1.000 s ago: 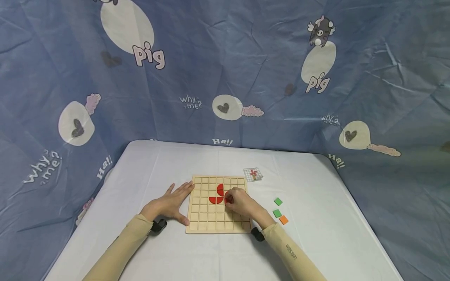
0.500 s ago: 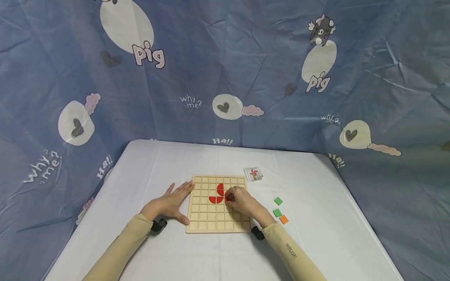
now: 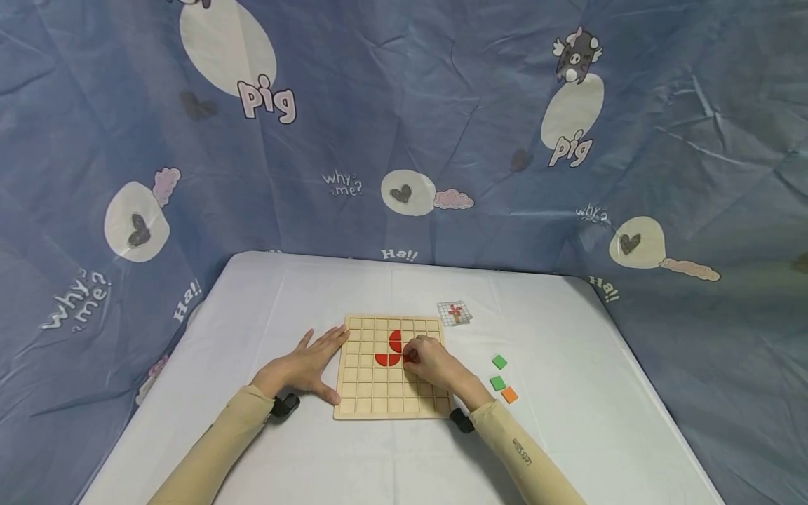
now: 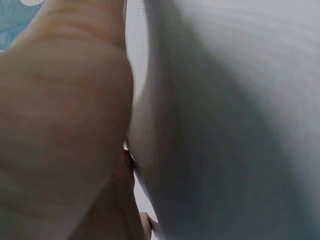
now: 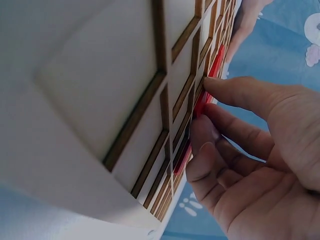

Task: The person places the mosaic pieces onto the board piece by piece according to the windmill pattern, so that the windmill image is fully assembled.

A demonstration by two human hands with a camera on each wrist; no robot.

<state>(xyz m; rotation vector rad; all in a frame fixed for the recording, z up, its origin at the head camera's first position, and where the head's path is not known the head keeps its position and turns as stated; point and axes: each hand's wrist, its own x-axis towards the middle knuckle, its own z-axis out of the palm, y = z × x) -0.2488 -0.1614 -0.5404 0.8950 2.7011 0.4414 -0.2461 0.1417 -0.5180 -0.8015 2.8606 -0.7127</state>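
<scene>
Right hand: bent over the middle of the board, thumb and fingertips pinched on a red piece at a cell just right of the red pieces already laid. From my remote post I can't tell whether it sits fully down; fingers hide most of it.

Left hand: fingers spread apart, holding no piece, fingertips and thumb at the board's left edge. I take it as a brace. Left wrist view gives me little but skin and pale cloth.

Laid in cells: a far red pair and a left red pair. Another bit of red shows below the fingers in the right wrist view.

On the counter, right of the board: far green tile, near green tile, orange tile. Picture card by the far right corner, with a red pinwheel shape.

I judge the step as seating red pieces to match the card. Next move, I reckon, calls for squaring this one within the ridges, then a clean release without nudging its neighbours.
</scene>
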